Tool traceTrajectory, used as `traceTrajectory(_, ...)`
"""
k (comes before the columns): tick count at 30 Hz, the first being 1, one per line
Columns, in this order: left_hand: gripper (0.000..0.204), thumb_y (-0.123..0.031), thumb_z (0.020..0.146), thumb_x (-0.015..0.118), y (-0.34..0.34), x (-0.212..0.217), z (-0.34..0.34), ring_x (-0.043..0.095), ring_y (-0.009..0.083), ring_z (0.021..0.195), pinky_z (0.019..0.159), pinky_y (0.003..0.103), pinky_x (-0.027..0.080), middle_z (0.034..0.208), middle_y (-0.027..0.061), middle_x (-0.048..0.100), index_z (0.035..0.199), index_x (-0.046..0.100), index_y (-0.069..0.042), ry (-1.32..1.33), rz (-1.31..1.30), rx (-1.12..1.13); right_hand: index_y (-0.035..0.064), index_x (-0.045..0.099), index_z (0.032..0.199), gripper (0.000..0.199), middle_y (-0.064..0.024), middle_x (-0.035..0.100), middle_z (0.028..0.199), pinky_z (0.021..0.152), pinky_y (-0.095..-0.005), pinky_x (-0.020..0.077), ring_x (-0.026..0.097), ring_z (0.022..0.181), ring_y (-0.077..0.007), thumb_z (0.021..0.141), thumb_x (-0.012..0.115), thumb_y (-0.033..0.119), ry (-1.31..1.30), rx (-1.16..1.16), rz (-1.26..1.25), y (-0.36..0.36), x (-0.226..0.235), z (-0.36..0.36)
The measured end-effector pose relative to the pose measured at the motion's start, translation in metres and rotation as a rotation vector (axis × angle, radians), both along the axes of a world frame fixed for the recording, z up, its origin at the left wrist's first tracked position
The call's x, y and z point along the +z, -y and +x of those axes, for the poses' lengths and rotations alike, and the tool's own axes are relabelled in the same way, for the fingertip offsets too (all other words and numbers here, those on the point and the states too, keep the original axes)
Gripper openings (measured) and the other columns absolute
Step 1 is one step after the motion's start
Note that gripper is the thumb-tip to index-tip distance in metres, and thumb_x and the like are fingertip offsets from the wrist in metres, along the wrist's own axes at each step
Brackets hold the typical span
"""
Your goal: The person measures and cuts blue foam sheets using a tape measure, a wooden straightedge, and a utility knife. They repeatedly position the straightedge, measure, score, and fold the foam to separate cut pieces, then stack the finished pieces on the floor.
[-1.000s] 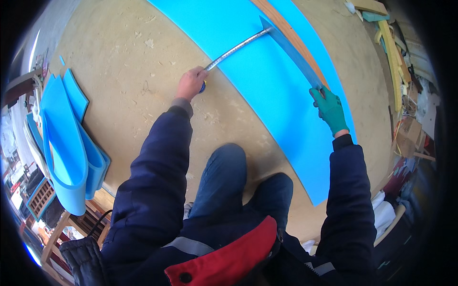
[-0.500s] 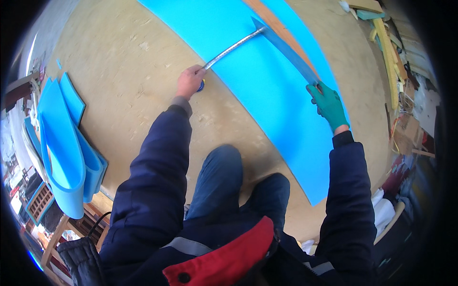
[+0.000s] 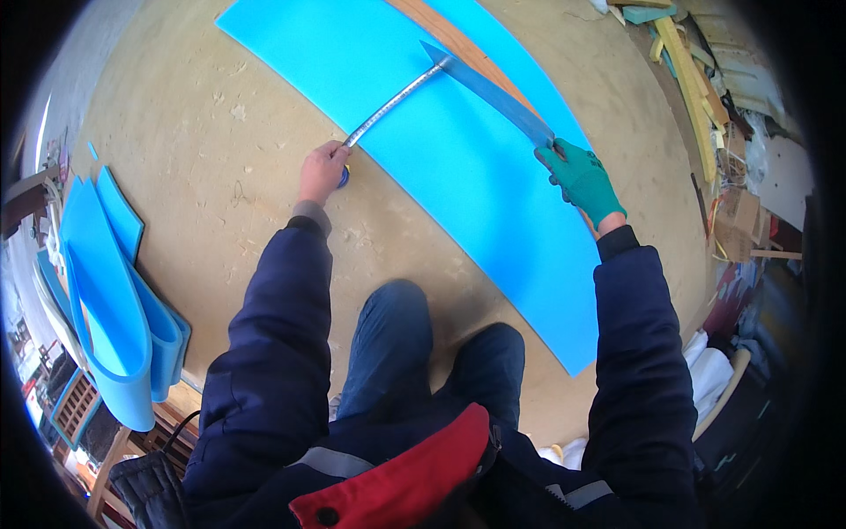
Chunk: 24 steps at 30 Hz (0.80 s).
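A wide blue foam sheet lies slantwise over the tan work surface. My bare left hand is at its near left edge, closed round a tape measure with a blue case. The silver tape runs out across the foam to a long, flat, pointed blade, touching it near its tip. In a green glove, my right hand grips the blade's near end; a handle, if any, is hidden. Beyond the blade, a brown wooden strip lies along a narrower blue foam band.
Folded blue foam pieces hang at the left edge of the tan surface. Yellowish offcuts and a cardboard piece lie along the right side. My knees are at the near side.
The whole view has shifted, so the foam, blade and both hands appear farther left. The tape still spans from my left hand to the blade; both grips stay the same.
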<state>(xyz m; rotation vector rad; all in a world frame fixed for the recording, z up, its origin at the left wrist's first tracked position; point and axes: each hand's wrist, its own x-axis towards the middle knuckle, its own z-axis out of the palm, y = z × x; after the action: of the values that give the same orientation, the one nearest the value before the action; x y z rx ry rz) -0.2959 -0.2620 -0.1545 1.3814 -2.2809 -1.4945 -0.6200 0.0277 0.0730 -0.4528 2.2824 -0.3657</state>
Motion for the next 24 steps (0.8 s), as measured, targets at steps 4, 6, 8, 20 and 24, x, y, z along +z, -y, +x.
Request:
traceTrajectory(4, 0.031, -0.034, 0.099, 0.066, -0.002, 0.002, 0.000, 0.073, 0.0338, 0.083, 0.075, 0.045, 0.054, 0.087, 0.0202, 0.074, 0.104, 0.080, -0.007, -0.001, -0.005, 0.016, 0.0063, 0.072, 0.110, 0.049, -0.0084, 0.062, 0.072, 0.060, -0.0385, 0.0507, 0.063, 0.063, -0.0199, 0.101, 0.065, 0.054, -0.043, 0.040, -0.004, -0.010, -0.009, -0.002)
traceTrajectory(6, 0.031, -0.034, 0.099, 0.066, -0.002, 0.003, 0.000, 0.073, 0.0345, 0.084, 0.076, 0.045, 0.054, 0.088, 0.0195, 0.075, 0.104, 0.081, -0.008, -0.002, -0.019, 0.002, 0.0060, 0.072, 0.110, 0.049, -0.0088, 0.061, 0.071, 0.059, -0.0391, 0.0497, 0.062, 0.062, -0.0202, 0.101, 0.065, 0.053, -0.069, 0.052, -0.022, -0.014, -0.014, -0.002)
traceTrajectory(8, 0.031, -0.035, 0.099, 0.066, -0.002, 0.003, 0.001, 0.073, 0.0353, 0.086, 0.078, 0.045, 0.055, 0.090, 0.0187, 0.076, 0.105, 0.081, -0.009, -0.012, -0.024, -0.003, 0.0056, 0.072, 0.110, 0.049, -0.0092, 0.059, 0.069, 0.058, -0.0397, 0.0486, 0.060, 0.061, -0.0207, 0.101, 0.066, 0.053, -0.076, 0.045, -0.047, -0.016, -0.020, -0.002)
traceTrajectory(20, 0.030, -0.037, 0.096, 0.068, -0.001, -0.005, 0.000, 0.075, 0.0358, 0.091, 0.082, 0.044, 0.058, 0.097, 0.0154, 0.079, 0.106, 0.083, -0.013, 0.054, 0.000, 0.032, 0.0060, 0.073, 0.112, 0.046, -0.0033, 0.062, 0.073, 0.054, -0.0323, 0.0451, 0.056, 0.061, -0.0115, 0.102, 0.066, 0.051, -0.014, -0.021, -0.098, -0.011, -0.018, 0.002)
traceTrajectory(24, 0.028, -0.034, 0.097, 0.067, 0.000, -0.006, 0.000, 0.075, 0.0348, 0.087, 0.080, 0.043, 0.057, 0.093, 0.0153, 0.078, 0.104, 0.082, -0.011, 0.023, -0.039, 0.033, 0.0067, 0.074, 0.114, 0.045, -0.0038, 0.062, 0.073, 0.055, -0.0335, 0.0464, 0.057, 0.061, -0.0126, 0.102, 0.067, 0.049, -0.026, -0.022, -0.094, -0.012, -0.020, 0.003)
